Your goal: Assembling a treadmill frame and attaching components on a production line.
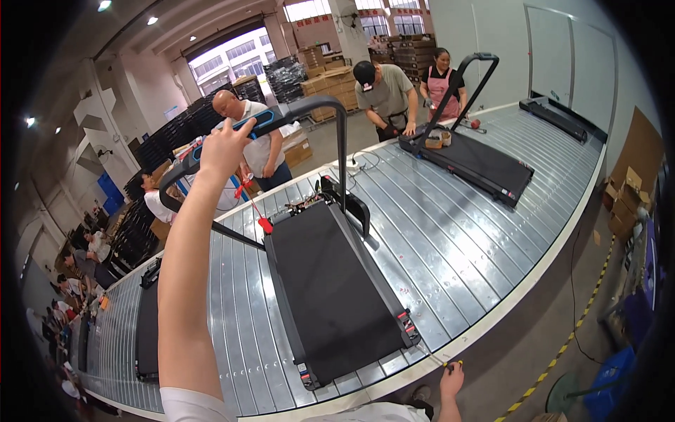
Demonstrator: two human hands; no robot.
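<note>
Black treadmill (330,288) before you: flat on slatted metal conveyor, belt lengthwise, handlebar frame (281,116) raised upright, red safety cord (254,204) dangling from console.
</note>
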